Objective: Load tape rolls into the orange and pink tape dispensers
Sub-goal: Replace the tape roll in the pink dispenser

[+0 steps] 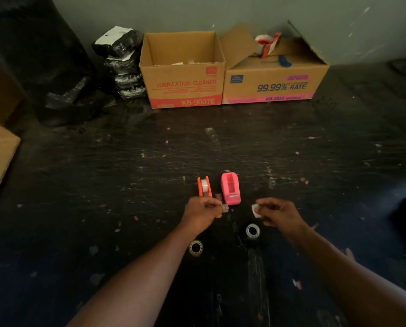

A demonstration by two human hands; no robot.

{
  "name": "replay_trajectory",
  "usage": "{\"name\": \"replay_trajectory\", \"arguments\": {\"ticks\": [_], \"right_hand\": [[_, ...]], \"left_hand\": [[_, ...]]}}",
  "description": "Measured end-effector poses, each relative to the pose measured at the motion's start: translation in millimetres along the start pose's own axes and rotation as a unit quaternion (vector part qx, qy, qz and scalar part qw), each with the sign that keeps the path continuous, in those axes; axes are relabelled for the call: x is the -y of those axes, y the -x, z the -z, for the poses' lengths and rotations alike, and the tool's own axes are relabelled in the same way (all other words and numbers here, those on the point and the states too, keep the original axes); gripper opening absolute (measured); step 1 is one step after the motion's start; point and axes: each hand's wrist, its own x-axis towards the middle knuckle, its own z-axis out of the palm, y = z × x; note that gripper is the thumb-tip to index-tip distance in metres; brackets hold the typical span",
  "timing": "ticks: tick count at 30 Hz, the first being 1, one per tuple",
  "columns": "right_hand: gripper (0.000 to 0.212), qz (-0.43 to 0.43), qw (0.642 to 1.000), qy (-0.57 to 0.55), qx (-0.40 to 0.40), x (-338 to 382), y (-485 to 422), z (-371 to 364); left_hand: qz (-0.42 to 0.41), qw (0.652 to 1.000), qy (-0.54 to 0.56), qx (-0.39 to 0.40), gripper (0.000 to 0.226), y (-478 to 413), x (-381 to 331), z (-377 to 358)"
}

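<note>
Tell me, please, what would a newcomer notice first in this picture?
The bright orange dispenser, with a roll in it, and the empty pink dispenser stand side by side on the dark surface. Just in front, the left hand pinches a small clear piece and the right hand a small white piece. Two printed cardboard boxes stand at the far wall.

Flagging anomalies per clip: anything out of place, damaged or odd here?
Only minor things. The pink dispenser is empty while the left tape roll and right tape roll lie loose on the scuffed dark surface. The 99.99% box at the back has caved-in flaps.
</note>
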Motion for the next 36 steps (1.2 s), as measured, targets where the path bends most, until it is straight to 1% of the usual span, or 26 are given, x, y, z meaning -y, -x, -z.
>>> {"name": "replay_trajectory", "arguments": {"ticks": [2,4,7,11,18,20,24,27,30,33,36], "right_hand": [[0.026,0.003,0.999,0.04,-0.03,-15.1,5.1,11.1],[0.029,0.004,0.995,0.086,-0.044,-31.0,9.8,22.1],[0.033,-0.016,0.987,0.154,-0.037,-50.9,18.1,32.7],[0.036,-0.008,0.975,0.221,-0.023,-62.5,22.9,32.8],[0.038,0.001,0.955,0.295,-0.027,-72.5,22.1,24.2],[0.042,0.004,0.95,0.311,-0.032,-73.9,21.7,22.4],[0.055,0.053,0.93,0.359,-0.052,-66.5,21.4,11.8],[0.062,0.071,0.917,0.389,-0.042,-53.6,19.6,-2.6],[0.062,0.084,0.919,0.383,-0.029,-45.9,15.3,-16.2],[0.062,0.076,0.926,0.37,0.013,-40.4,12.0,-21.9],[0.069,0.081,0.906,0.411,0.063,-39.2,8.4,-18.4]], "left_hand": [[0.005,1.0,-0.005,0.008,0.013,5.3,6.2,-7.9],[0.012,1.0,-0.006,0.009,0.012,8.9,11.1,-16.3],[0.022,1.0,-0.001,0.013,0.01,12.8,16.7,-27.0],[0.025,1.0,-0.002,0.013,0.011,16.8,21.3,-33.5],[0.034,0.999,0.002,-0.003,0.013,20.1,26.7,-29.9],[0.041,0.999,-0.005,-0.003,0.014,19.1,28.3,-28.1],[0.042,0.999,-0.006,-0.005,0.013,19.4,28.9,-26.4],[0.049,0.999,-0.001,-0.002,0.013,19.6,27.7,-22.8],[0.041,0.999,-0.003,0.003,0.013,20.0,26.0,-17.2],[0.036,0.999,-0.006,0.008,0.016,17.6,23.3,-9.0],[0.034,0.999,-0.012,0.015,0.015,12.3,21.5,-1.3]]}}
